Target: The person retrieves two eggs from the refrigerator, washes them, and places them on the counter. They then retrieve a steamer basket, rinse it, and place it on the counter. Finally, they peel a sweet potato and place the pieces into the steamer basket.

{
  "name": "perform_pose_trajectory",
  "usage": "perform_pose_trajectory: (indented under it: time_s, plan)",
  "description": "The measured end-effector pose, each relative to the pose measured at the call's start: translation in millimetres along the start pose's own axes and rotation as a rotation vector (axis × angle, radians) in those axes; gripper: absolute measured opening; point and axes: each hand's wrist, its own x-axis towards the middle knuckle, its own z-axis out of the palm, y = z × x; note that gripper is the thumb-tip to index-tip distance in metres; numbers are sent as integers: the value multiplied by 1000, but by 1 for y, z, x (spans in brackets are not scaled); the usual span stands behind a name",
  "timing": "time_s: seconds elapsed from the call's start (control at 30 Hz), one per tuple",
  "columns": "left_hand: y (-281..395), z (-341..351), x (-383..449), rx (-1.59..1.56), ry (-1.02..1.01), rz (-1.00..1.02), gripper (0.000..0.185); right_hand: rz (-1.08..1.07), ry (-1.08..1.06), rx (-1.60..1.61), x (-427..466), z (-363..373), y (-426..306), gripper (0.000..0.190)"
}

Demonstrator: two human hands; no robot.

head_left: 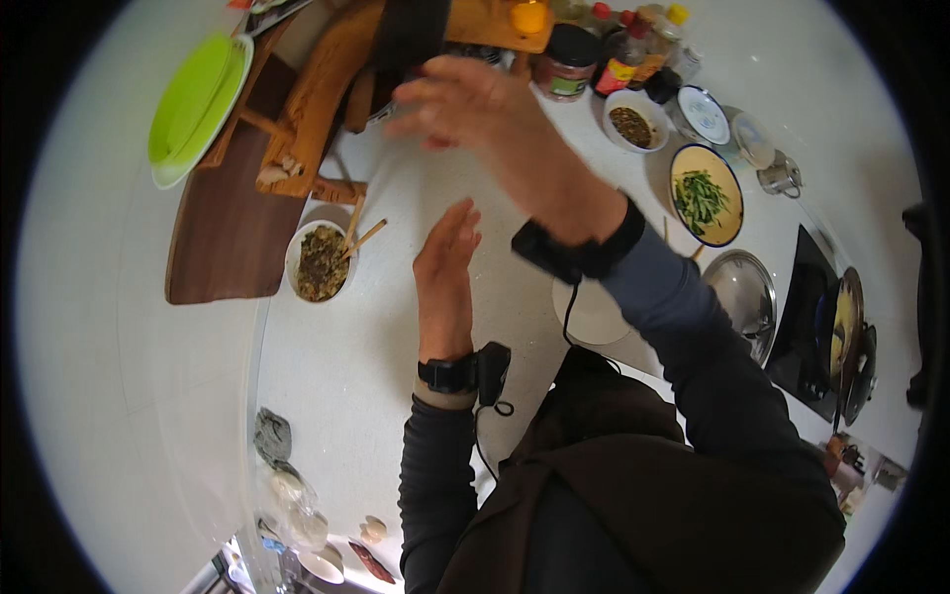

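Note:
My right hand (475, 104) is raised above the counter, slightly blurred, with its fingers spread and no object seen in it. Below it and to the left, my left hand (447, 252) is held edge-on with the fingers extended; it holds nothing that shows. Left of that hand stands a white bowl of chopped, dark-topped filling (320, 263), with wooden chopsticks (365, 238) leaning in it. The wooden shelf stand (304, 126) lies beyond my hands, and a dark cleaver-like blade (410, 33) shows at its top. Part of the stand is hidden behind my right hand.
At the upper right are a lidded jar (568, 63), several bottles, a bowl of dark seasoning (631, 128) and an enamel bowl of green vegetables (706, 195). A steel lid (742, 297) and a pan (846, 327) on a black cooktop are at the right. Green plates (197, 108) stand at the left.

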Motion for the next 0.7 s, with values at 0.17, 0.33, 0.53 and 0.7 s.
perform_pose_trajectory:
  time_s: [0.17,0.33,0.53,0.7]
  plan:
    - [-56,-2,-35,-345,-194,-231,55,245,27,569,-71,51,-37,48]
    - [-106,24,-58,-82,-418,-407,63,485,-308,535,-175,62,-44,42]
    - [-121,48,-80,-121,-279,-462,56,834,-136,272,-286,-2,-39,33]
    - [-117,62,-96,-253,-137,-421,44,1085,228,173,-350,-47,-12,39]
